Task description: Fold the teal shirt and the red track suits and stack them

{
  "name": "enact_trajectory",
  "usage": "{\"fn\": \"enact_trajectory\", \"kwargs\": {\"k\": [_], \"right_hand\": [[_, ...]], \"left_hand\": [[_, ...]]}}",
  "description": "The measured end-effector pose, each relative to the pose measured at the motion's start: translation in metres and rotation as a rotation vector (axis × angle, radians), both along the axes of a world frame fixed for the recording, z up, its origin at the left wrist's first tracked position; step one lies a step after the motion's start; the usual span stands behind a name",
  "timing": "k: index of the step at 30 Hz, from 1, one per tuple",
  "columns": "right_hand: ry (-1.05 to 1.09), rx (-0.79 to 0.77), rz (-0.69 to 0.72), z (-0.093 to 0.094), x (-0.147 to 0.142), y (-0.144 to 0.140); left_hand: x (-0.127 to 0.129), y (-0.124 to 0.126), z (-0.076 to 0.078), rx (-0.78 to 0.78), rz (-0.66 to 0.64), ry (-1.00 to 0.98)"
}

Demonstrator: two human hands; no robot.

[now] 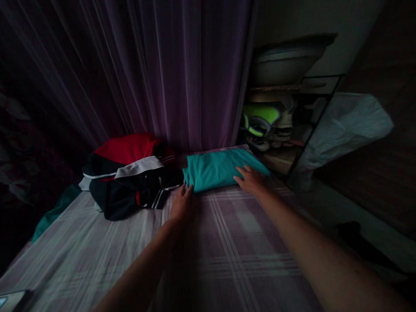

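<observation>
Both hands were stretched out over the bed. Left hand [181,203] was laid flat, fingers loosely spread, tips just touching the near left edge of the folded teal garment [222,168]; nothing was gripped. Right hand [250,178] was rested palm down on the garment's near right part, fingers spread too, nothing pinched that could be made out. That teal piece was set at the far end of the plaid bedsheet [231,246], right up by the purple curtain [164,75]. Just left of it, a heap of red, black and white clothing [130,177] was piled. Pretty dim lighting, so finer detail couldn't be told.
</observation>
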State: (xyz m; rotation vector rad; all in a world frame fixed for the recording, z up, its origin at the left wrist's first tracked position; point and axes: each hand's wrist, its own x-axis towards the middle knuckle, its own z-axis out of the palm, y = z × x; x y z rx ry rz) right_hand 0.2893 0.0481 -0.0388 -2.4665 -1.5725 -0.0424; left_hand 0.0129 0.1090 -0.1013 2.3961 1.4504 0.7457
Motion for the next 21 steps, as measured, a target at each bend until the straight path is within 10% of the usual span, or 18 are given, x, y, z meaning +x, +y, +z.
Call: {"fn": "enact_trajectory", "kwargs": {"k": [12,21], "right_hand": [[-0.046,0.141,0.082,-0.052,-0.083,-0.052],[-0.012,0.184,0.155,-0.075,-0.076,-0.054]], "left_hand": [[-0.036,-0.027,0.005,0.117,-0.186,0.076],[-0.161,0.048,0.092,0.292,0.399,0.238]]}}
